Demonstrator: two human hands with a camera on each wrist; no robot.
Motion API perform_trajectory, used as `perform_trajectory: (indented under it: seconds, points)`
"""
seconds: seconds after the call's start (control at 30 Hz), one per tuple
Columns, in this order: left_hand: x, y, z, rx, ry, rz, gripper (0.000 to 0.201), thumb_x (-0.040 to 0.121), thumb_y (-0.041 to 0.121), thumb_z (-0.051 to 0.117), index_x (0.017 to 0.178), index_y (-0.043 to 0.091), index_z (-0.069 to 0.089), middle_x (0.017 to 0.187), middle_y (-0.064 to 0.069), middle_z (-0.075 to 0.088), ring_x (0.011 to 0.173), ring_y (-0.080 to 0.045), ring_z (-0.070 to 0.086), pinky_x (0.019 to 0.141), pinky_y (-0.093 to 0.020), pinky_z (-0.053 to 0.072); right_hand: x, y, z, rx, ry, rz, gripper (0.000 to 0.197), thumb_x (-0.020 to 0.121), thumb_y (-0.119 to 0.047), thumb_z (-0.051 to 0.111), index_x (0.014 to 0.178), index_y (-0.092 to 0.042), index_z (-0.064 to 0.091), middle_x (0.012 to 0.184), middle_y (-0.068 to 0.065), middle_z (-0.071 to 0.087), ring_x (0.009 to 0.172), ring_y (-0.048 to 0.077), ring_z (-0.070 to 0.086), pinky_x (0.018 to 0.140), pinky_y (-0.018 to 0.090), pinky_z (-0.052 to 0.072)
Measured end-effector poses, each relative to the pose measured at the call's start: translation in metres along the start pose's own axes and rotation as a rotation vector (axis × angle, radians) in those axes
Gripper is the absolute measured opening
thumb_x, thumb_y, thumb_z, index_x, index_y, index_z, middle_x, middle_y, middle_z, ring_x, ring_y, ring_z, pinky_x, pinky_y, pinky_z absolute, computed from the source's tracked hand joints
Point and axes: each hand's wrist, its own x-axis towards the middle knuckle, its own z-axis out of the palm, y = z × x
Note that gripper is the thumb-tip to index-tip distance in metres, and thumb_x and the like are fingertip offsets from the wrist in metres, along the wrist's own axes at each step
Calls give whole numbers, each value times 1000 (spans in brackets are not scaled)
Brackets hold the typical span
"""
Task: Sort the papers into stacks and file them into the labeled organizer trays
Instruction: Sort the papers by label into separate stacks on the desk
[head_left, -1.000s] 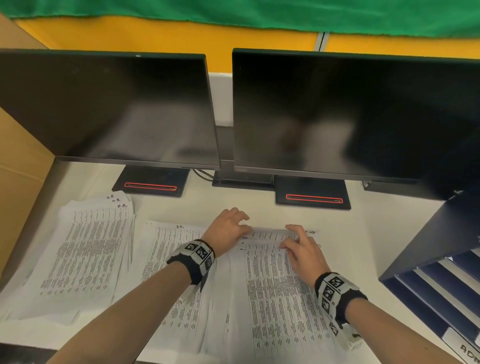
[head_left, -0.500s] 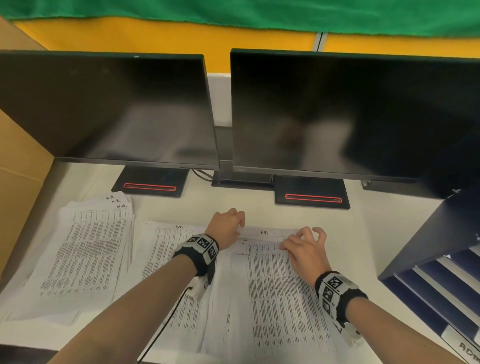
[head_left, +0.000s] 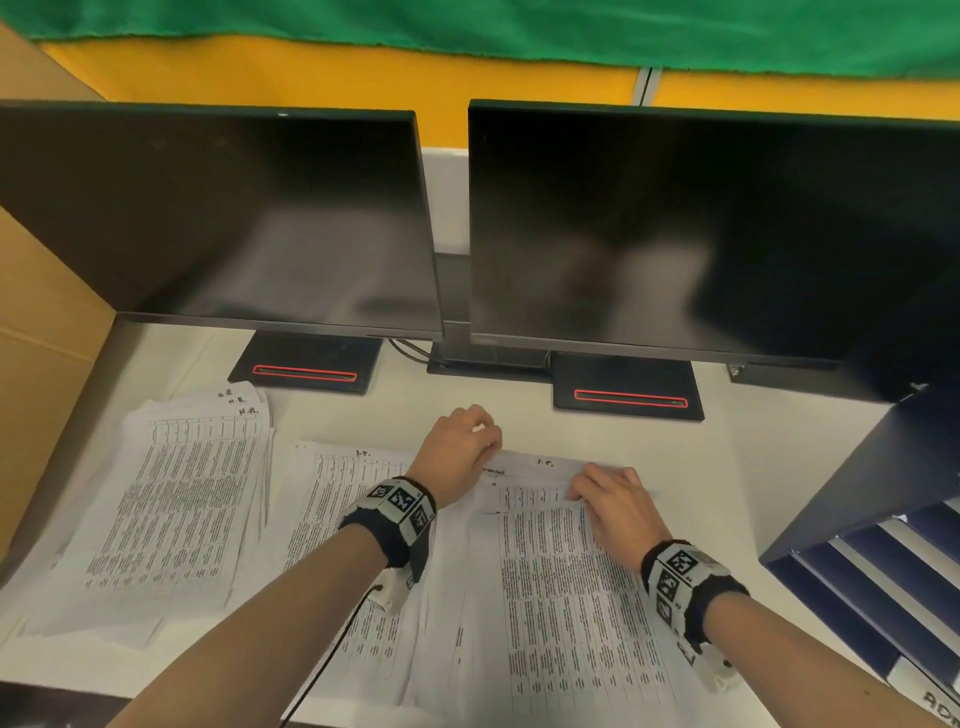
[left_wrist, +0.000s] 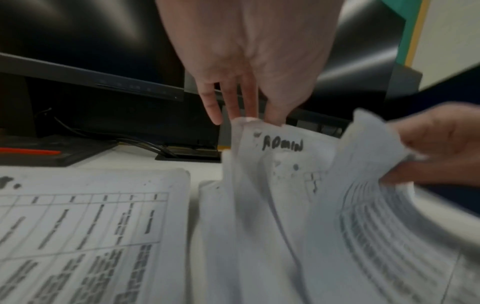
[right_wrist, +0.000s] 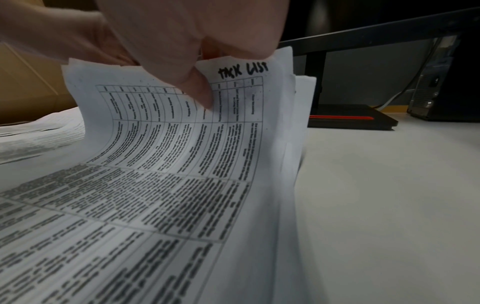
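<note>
The right hand (head_left: 615, 506) grasps the top edge of a printed sheet (right_wrist: 182, 144) and lifts it up, so the sheet curves away from the pile under it. In the right wrist view the thumb lies on the printed side and the other fingers are behind the edge; the handwritten words "TASK LIST" are next to the thumb. Just to the left of this hand, the left hand (head_left: 457, 457) holds the top corner of another sheet (left_wrist: 280, 164) which carries the handwritten word "ADMIN"; in the left wrist view the thumb and one finger pinch this corner and the other fingers (left_wrist: 215, 107) are straight and point down, free of the paper. Both sheets belong to the middle pile (head_left: 571, 597), which lies on the white desk (head_left: 727, 467) under both hands and reaches back below the wrists. Left of the left hand there is a second pile (head_left: 343, 509) marked "I.T.", and further to the left a third pile (head_left: 176, 509) marked "H.R.". To the right of the right hand, well apart, stands the dark blue organizer (head_left: 893, 545) with its trays. Behind both hands stand two dark monitors (head_left: 675, 234)
</note>
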Motion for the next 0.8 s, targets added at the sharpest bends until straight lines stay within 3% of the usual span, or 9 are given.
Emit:
perform_trajectory:
  seconds: [0.13,0.2,0.23,0.33,0.5,0.6,0.67,0.73,0.8]
  points:
    - [-1,5,-3,-472,70,-436,10,95,24,49,101,17,44,90,1,58,74,-15,57,60,-22,44,0,0,-5,1,-19,13,35,69,5,64,81,-27,56,81,-12,58,78,15,57,71,22,20]
    - [-7,-6,3,-699,27,-605,28,89,19,61,108,15,42,92,-2,60,79,-13,59,65,-24,50,1,0,-6,10,-26,13,33,71,5,62,82,-25,56,82,-11,59,78,15,56,71,23,21]
    - [-9,-12,6,-747,-50,-649,32,86,16,64,111,15,43,100,-6,62,87,-18,62,74,-30,54,0,0,-6,18,-32,12,31,72,5,60,82,-24,57,82,-10,59,78,15,55,72,23,23]
    - [-14,-19,10,-649,-202,-639,25,88,12,58,113,10,59,115,-12,65,107,-29,60,92,-44,50,2,-1,-8,27,-82,21,27,77,3,53,84,-23,56,85,-10,57,80,14,52,77,24,27]
    - [-9,-22,-15,-743,72,-773,38,95,20,45,131,8,46,130,-11,53,119,-29,50,104,-48,41,5,0,-13,77,-120,38,26,79,2,46,80,-23,49,84,-9,54,80,10,46,81,24,29]
    - [-7,-60,-55,-718,235,-754,35,94,13,45,127,2,49,123,-13,57,109,-26,55,98,-41,44,5,1,-16,90,-107,33,26,77,3,47,77,-23,47,80,-11,52,79,10,47,85,25,33]
    - [-13,-96,-87,-679,283,-796,31,90,4,44,119,-3,55,108,-16,60,92,-23,56,82,-36,46,5,2,-15,96,-91,28,28,75,4,47,75,-24,46,77,-13,50,76,9,46,84,25,32]
    - [-26,-129,-109,-539,195,-904,27,89,5,46,111,-4,58,99,-16,60,88,-28,57,80,-38,46,5,2,-13,93,-76,17,30,74,4,48,74,-25,44,75,-13,49,73,8,44,81,24,31]
    - [-45,-154,-114,-352,14,-987,24,92,8,45,109,-5,57,102,-18,58,99,-34,57,90,-43,44,5,2,-11,92,-61,-4,31,73,3,51,73,-27,44,75,-14,48,72,6,43,81,24,31]
